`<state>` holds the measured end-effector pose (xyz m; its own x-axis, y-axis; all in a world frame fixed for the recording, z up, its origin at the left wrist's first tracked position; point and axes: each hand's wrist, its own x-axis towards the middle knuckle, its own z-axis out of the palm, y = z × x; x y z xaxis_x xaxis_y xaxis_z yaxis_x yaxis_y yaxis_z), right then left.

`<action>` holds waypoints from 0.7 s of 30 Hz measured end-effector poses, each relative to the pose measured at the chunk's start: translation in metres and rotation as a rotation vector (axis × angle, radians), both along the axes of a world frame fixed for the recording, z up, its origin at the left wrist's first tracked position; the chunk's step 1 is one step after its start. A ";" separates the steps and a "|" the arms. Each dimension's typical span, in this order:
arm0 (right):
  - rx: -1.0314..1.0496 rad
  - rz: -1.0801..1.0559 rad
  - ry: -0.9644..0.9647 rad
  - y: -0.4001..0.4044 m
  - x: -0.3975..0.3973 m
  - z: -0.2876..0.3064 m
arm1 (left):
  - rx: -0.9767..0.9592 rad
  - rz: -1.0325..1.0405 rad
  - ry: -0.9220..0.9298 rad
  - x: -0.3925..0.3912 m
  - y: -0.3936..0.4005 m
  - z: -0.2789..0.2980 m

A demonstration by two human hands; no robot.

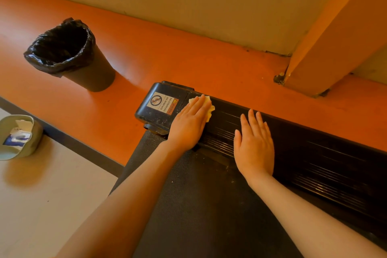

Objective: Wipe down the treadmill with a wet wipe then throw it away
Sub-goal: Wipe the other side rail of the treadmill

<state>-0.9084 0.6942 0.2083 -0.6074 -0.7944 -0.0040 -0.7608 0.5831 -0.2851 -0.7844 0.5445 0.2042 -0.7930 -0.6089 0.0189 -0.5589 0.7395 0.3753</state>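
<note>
Head view
Left hand [189, 124]: flat, fingers straight, pressing the wet wipe [206, 107] onto the treadmill [314, 165] side rail, right at the rail's end.
Right hand [254, 144]: flat and spread, holding nothing, resting on the ribbed rail just beside the left hand.
End cap [161, 104]: touching the left fingertips' far side; still speckled with dust.
Sticker [162, 102]: reads "WARNING", "NO STEPPING ON SURFACE", with a crossed-out pictogram.
Belt [199, 205]: under both forearms; pale specks remain.
Bin [69, 52]: black liner, well left of the left hand, on the orange floor.
Wipe pack [17, 135]: far left; writing unreadable.
Progress: wiping seems under way; rail, cap, belt likely left, then binning the wipe.
</note>
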 end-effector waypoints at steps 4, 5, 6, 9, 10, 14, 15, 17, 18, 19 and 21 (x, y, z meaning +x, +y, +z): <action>0.005 0.001 -0.008 0.000 0.000 0.001 | 0.007 0.023 0.003 0.000 0.001 0.000; 0.001 0.000 -0.007 0.000 0.000 0.001 | 0.017 0.035 0.001 0.002 0.004 -0.002; -0.005 0.001 -0.004 0.000 0.000 0.001 | 0.021 0.044 0.005 0.006 0.008 -0.005; -0.016 0.005 0.012 0.000 0.000 0.000 | 0.016 0.057 0.038 0.023 0.025 -0.009; -0.017 0.007 0.026 0.000 0.001 0.000 | 0.011 0.056 0.047 0.029 0.031 -0.010; 0.025 0.049 0.076 -0.002 0.001 0.000 | -0.012 0.042 0.064 0.047 0.043 -0.014; 0.041 0.064 0.074 -0.004 0.002 0.001 | -0.021 0.033 0.063 0.048 0.041 -0.014; 0.071 0.107 0.051 -0.008 0.004 0.002 | -0.030 0.016 0.051 0.046 0.034 -0.013; 0.080 0.120 0.032 -0.012 0.005 0.004 | -0.027 0.010 0.046 0.043 0.028 -0.012; 0.084 0.122 0.012 -0.015 0.006 0.005 | -0.019 0.008 0.044 0.039 0.022 -0.011; 0.083 0.122 -0.017 -0.024 0.008 0.007 | 0.004 0.003 0.039 0.028 0.007 -0.008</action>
<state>-0.9002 0.6700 0.2156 -0.5060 -0.8586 -0.0820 -0.8227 0.5090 -0.2529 -0.7559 0.5517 0.1964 -0.7899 -0.6114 0.0473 -0.5459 0.7362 0.4000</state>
